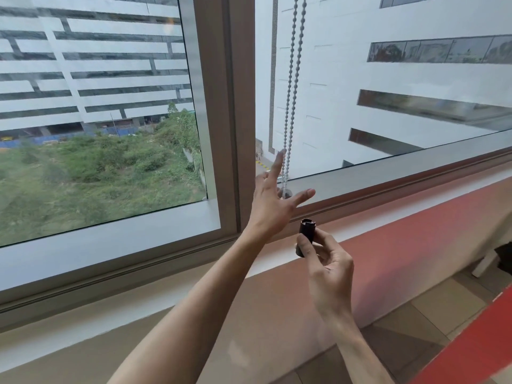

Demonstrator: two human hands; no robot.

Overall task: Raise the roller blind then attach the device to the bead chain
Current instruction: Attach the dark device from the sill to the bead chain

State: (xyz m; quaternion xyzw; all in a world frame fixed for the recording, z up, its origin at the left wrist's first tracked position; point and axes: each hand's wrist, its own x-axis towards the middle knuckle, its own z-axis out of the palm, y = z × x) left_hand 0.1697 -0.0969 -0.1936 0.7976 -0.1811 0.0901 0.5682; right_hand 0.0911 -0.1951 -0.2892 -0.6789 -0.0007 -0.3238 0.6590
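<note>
A grey bead chain (293, 79) hangs in a double strand down the right window pane, just right of the frame's upright post. Its lower loop ends at a small dark weight (286, 193) near the sill. My left hand (273, 206) is stretched out with fingers spread, the index fingertip at the chain's lower part and the thumb below the loop; it holds nothing. My right hand (327, 261) sits lower and closer, pinching a small black cylindrical device (305, 236) upright between thumb and fingers. The roller blind itself is out of view.
A beige window frame post (238, 112) splits two glass panes. Below runs a wide ledge (401, 231), beige at left and red-tinted at right. Tiled floor (432, 306) and a red strip lie at the lower right, with a white furniture leg (484, 261) at the right edge.
</note>
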